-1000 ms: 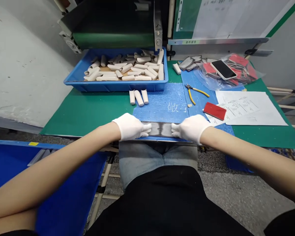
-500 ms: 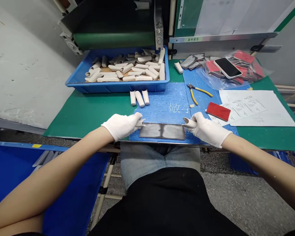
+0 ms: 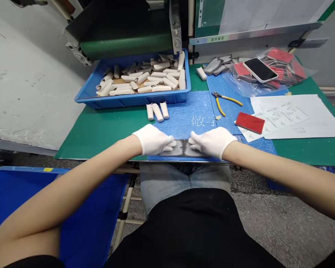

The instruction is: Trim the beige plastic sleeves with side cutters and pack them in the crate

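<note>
My left hand (image 3: 155, 140), in a white glove, is closed on a whitish curved shell piece that the fingers now mostly cover. My right hand (image 3: 213, 142), gloved alike, is closed in the same way around a second such piece, also largely hidden. Both hands press down near the middle of a flat grey abrasive pad (image 3: 184, 148) with dark smudges, the left on its left half and the right on its right half. Just beyond the left hand, three loose shell pieces (image 3: 157, 112) lie side by side.
A blue tray (image 3: 134, 100) full of shell pieces stands under a green conveyor (image 3: 125, 46). Yellow-handled cutters (image 3: 220, 99), a red pad (image 3: 250, 123), papers (image 3: 304, 115) and a phone (image 3: 260, 70) on a plastic bag lie to the right. A blue bin (image 3: 95, 208) is at lower left.
Both hands have slid inward from the pad's two ends towards its middle, turning over the held pieces. The view has shifted slightly.
</note>
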`<control>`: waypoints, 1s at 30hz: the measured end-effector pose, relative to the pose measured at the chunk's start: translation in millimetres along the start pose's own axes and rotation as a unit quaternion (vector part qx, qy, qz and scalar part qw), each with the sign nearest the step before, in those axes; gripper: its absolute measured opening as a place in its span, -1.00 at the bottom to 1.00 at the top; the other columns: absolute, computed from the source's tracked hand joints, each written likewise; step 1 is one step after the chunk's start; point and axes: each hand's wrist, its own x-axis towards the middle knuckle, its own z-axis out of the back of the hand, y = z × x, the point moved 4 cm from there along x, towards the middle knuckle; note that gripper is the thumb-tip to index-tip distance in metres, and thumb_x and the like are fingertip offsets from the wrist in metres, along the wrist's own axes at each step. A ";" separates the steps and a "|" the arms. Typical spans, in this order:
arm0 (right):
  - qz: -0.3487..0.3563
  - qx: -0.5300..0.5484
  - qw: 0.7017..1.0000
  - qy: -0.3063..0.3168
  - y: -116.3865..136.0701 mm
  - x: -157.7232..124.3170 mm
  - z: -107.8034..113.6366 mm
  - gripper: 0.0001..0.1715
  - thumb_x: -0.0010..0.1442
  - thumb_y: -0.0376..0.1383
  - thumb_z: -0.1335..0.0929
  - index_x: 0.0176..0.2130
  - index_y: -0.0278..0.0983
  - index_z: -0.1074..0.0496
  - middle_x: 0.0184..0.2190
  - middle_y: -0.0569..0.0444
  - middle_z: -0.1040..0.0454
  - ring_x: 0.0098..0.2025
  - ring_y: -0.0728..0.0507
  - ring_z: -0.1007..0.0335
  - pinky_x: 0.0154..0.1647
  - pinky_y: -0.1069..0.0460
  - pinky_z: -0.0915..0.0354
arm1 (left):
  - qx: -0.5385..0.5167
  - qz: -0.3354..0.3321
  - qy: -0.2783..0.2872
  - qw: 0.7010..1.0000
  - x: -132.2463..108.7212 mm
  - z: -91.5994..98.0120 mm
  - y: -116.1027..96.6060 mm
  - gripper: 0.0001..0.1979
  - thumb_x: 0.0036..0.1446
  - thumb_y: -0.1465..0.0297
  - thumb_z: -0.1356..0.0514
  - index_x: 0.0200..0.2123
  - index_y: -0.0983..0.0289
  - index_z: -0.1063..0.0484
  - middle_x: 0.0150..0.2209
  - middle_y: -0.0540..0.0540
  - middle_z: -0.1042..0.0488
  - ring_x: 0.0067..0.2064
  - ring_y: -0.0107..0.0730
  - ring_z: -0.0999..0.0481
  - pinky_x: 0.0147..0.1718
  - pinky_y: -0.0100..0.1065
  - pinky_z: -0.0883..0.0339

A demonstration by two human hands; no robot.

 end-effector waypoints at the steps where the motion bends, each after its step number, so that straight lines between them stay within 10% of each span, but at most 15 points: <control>1: -0.004 -0.013 1.000 0.010 0.1 -0.9 2.6 -0.37 0.52 0.03 -0.18 0.33 -0.25 -0.38 -0.20 -0.22 -0.67 -0.19 -0.36 -0.60 -0.23 -0.13 -0.26 | 0.005 0.000 0.015 1.000 -1.0 0.5 0.4 -0.59 0.45 -0.02 -0.03 -0.08 0.11 -0.53 -0.36 0.14 -0.65 -0.37 -0.07 -0.63 -0.42 -0.29 -0.14; 11: 0.024 -0.009 0.999 0.042 8.1 9.1 18.5 -0.51 0.40 0.03 -0.32 -0.03 -0.22 -0.67 -0.25 -0.16 -0.64 -0.17 -0.36 -0.58 -0.21 -0.14 -0.32 | 0.028 0.012 0.028 0.999 -4.7 5.9 -6.8 -0.47 0.45 -0.05 0.03 0.29 -0.01 -0.44 -0.30 0.18 -0.67 -0.40 -0.09 -0.58 -0.38 -0.26 -0.19; 30: 0.010 -0.019 0.999 0.045 12.7 -22.2 8.0 -0.49 0.48 0.02 -0.25 0.09 -0.14 -0.65 -0.27 -0.18 -0.66 -0.22 -0.38 -0.59 -0.25 -0.16 -0.30 | 0.008 0.021 0.044 0.999 -19.1 -3.8 -13.4 -0.45 0.46 -0.07 0.07 0.30 -0.01 -0.42 -0.25 0.17 -0.69 -0.35 -0.09 -0.63 -0.43 -0.31 -0.18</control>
